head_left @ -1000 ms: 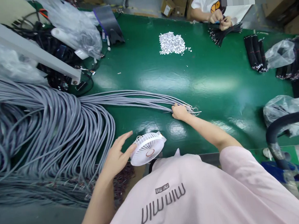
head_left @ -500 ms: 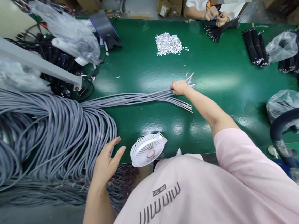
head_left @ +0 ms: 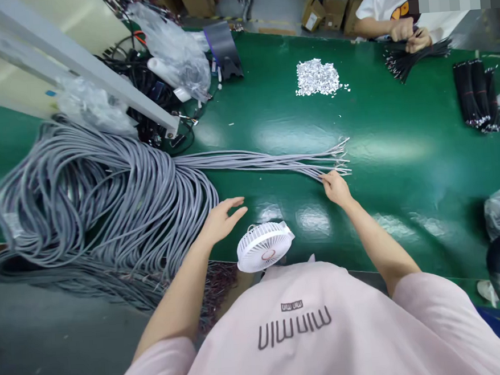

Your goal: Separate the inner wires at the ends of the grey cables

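Grey cables (head_left: 147,183) lie in a large looped coil on the left part of the green table. Their straight ends (head_left: 252,160) run rightward across the middle and fan out at the tips. My right hand (head_left: 336,187) has its fingers closed round some of the lower cable ends, near the tips. Beside the coil's right edge, my left hand (head_left: 224,218) is open, thumb and fingers apart, with nothing in it. A white fan (head_left: 266,246) is between my body and the table, just right of my left hand.
White scraps (head_left: 317,77) are piled at the far side of the green table (head_left: 404,182). Across it, a person's hands (head_left: 414,34) hold black wires (head_left: 408,59). Black bundles (head_left: 475,94) lie at right. A grey metal arm (head_left: 109,77) and plastic bags (head_left: 176,50) are at upper left.
My right hand has moved toward me, from the upper cable ends to the lower ones, and the ends are more spread. My left hand has moved forward along the coil. The view has shifted left.
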Available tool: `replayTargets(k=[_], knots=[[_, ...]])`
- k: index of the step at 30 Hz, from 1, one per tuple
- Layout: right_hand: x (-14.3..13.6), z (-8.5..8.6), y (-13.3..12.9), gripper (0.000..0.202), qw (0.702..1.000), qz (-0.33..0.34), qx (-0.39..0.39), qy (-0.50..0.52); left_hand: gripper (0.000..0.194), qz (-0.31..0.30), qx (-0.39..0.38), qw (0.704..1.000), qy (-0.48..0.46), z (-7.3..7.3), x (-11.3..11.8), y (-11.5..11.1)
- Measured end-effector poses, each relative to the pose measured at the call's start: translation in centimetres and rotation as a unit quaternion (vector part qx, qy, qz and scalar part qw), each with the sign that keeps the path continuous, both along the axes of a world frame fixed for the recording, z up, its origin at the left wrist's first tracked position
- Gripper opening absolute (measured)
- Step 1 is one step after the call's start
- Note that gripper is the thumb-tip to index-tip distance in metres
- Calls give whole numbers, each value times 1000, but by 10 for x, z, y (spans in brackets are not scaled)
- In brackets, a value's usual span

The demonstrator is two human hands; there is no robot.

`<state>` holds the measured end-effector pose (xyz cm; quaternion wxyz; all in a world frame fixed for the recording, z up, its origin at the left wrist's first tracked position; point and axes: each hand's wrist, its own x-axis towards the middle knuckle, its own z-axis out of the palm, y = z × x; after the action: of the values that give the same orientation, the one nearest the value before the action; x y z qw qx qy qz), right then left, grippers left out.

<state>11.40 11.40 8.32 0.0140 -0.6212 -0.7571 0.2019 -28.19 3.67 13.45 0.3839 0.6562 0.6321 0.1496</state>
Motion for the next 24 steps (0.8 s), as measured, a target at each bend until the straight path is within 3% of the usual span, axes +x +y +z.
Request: replayTargets(k=[5, 9, 14, 24], knots=[[-45, 12, 35, 43, 997, 58, 23, -42, 48, -146, 51, 980, 127, -32, 37, 71], [-81, 16, 67, 37, 994, 81, 26, -69, 50, -174, 52, 965, 188, -44, 62, 107], [-101, 10, 85, 38, 992, 96, 18, -85, 57, -189, 43, 956, 221, -56, 77, 127], [-95, -13, 94, 36, 995, 83, 2, -63, 59, -179, 48, 949, 257, -77, 84, 141]])
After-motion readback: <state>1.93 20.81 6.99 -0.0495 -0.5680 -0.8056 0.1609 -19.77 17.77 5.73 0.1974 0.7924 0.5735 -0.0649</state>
